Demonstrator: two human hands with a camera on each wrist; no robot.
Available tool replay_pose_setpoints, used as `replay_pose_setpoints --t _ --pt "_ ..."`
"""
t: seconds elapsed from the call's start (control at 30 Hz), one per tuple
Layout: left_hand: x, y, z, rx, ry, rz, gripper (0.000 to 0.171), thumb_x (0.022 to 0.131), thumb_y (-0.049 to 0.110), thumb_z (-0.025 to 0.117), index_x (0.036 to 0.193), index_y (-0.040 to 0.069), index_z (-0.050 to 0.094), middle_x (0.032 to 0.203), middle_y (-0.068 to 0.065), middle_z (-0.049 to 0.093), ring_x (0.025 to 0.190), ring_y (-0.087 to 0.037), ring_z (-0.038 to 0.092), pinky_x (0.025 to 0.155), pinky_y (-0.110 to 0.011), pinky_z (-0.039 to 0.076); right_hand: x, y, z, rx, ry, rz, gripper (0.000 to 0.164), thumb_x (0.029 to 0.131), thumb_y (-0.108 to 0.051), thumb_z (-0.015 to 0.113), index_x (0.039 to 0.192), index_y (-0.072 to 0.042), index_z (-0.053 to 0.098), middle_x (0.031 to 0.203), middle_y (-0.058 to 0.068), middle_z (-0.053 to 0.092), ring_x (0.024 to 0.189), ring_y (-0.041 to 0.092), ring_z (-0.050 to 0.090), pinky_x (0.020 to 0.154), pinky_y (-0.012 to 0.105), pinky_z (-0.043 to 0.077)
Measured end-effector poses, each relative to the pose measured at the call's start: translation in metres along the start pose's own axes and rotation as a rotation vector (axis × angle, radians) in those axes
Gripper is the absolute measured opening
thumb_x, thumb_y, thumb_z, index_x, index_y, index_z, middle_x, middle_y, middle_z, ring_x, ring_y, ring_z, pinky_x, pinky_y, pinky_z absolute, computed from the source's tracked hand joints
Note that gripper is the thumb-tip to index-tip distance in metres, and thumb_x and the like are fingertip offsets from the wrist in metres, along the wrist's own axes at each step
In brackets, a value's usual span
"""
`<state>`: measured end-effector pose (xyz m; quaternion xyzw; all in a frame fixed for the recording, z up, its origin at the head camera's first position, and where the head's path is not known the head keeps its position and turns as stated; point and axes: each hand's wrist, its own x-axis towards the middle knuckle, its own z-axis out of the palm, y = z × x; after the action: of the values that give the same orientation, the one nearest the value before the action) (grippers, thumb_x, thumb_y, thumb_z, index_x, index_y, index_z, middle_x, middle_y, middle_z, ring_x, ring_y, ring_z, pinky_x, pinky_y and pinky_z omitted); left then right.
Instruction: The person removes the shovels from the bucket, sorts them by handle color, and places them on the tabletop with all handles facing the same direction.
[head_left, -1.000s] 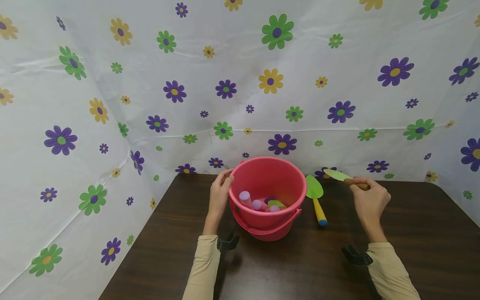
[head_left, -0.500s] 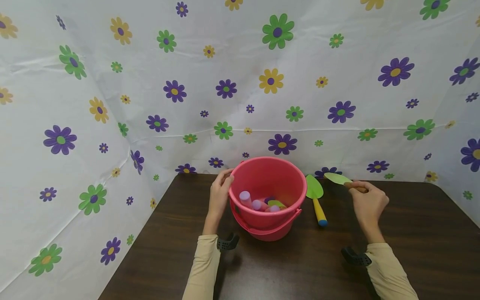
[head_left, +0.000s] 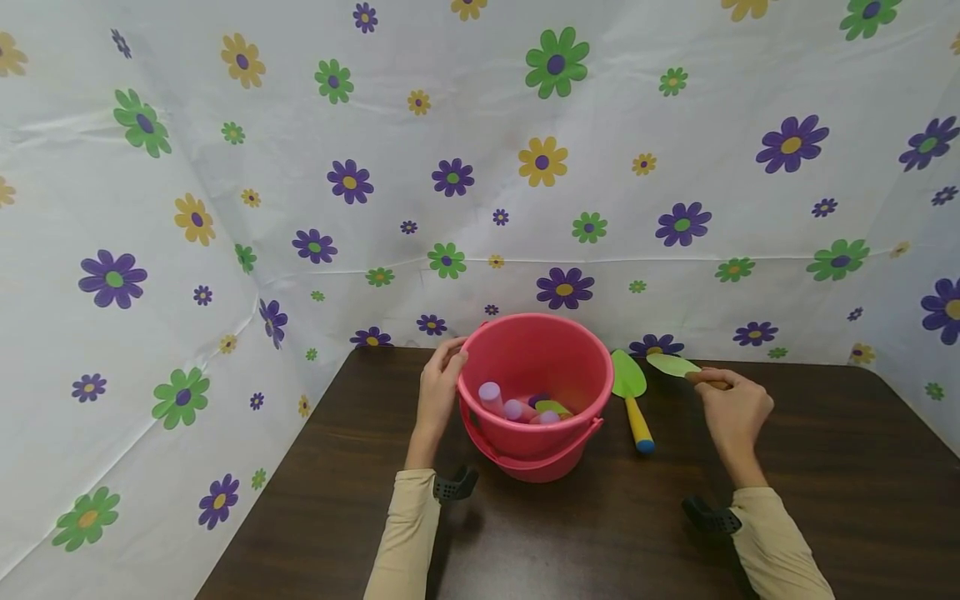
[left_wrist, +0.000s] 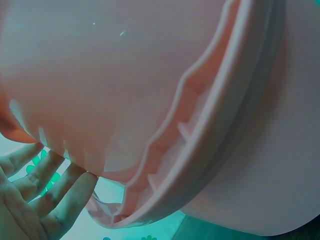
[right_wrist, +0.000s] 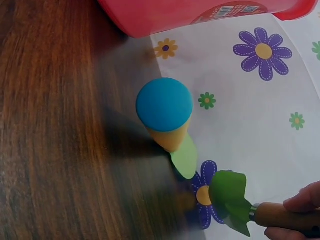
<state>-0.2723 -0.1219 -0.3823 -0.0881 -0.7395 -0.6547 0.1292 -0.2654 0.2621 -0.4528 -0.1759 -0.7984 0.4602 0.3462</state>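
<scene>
A pink bucket (head_left: 536, 454) stands on the dark wooden table, with several lilac-ended pink pieces and a green blade inside. My left hand (head_left: 438, 385) rests at its left rim; in the left wrist view, the spread, fairly straight fingers (left_wrist: 75, 197) touch the bucket (left_wrist: 100, 90) with their tips. To the bucket's right, my right hand (head_left: 738, 412) grips the wooden handle of a small green garden trowel (head_left: 671, 365), its blade pointing left. Between them lies another trowel (head_left: 637, 425), with a green blade and a yellow handle ending in blue.
The bucket's handle (head_left: 498, 457) hangs down at its front. A white sheet printed with flowers (head_left: 450, 150) rises behind the table (head_left: 562, 542) and along its left side.
My right hand has lowered slightly with the trowel and shifted a little left. The left hand and the bucket have stayed where they were.
</scene>
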Motion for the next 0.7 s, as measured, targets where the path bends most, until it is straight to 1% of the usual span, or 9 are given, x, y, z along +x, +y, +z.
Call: replay_pose_setpoints --t 0.17,0.4,0.63,0.7 --pt "0.0007 -0.001 0.0001 0.005 0.002 0.002 0.035 0.105 0.011 0.053 0.135 -0.004 0.062 0.129 -0.024 0.067 0.112 -0.038 0.067 0.094 -0.044 0.058 -0.0011 0.0015 0.001 0.0 -0.004 -0.007 0.012 0.09 0.0 0.073 0.097 0.007 0.08 0.102 0.023 0.076 0.061 -0.016 0.049 0.053 0.009 0.042" --pt "0.0001 -0.0002 -0.0016 -0.005 -0.006 0.01 0.035 0.105 0.011 0.054 0.135 -0.005 0.062 0.13 -0.024 0.067 0.114 -0.037 0.067 0.094 -0.042 0.058 -0.0018 0.0043 0.0003 -0.006 -0.018 -0.038 0.011 0.09 0.001 0.072 0.096 0.007 0.079 0.088 0.024 0.076 0.055 -0.017 0.049 0.05 0.013 0.039" --pt "-0.0003 0.0002 -0.0004 0.001 0.008 0.016 0.035 0.104 0.011 0.054 0.134 -0.005 0.062 0.129 -0.024 0.067 0.113 -0.038 0.067 0.094 -0.043 0.058 -0.0014 0.0062 0.0016 -0.04 -0.018 -0.023 0.01 0.09 0.0 0.073 0.094 0.007 0.079 0.088 0.022 0.076 0.056 -0.017 0.047 0.057 0.013 0.038" --pt "-0.0002 0.0001 0.0001 0.004 0.011 0.019 0.035 0.104 0.011 0.054 0.134 -0.006 0.062 0.129 -0.025 0.067 0.114 -0.038 0.067 0.095 -0.044 0.057 -0.0013 0.0061 0.002 -0.041 -0.016 -0.02 0.011 0.09 0.0 0.073 0.094 0.008 0.079 0.089 0.022 0.076 0.056 -0.017 0.047 0.056 0.013 0.039"
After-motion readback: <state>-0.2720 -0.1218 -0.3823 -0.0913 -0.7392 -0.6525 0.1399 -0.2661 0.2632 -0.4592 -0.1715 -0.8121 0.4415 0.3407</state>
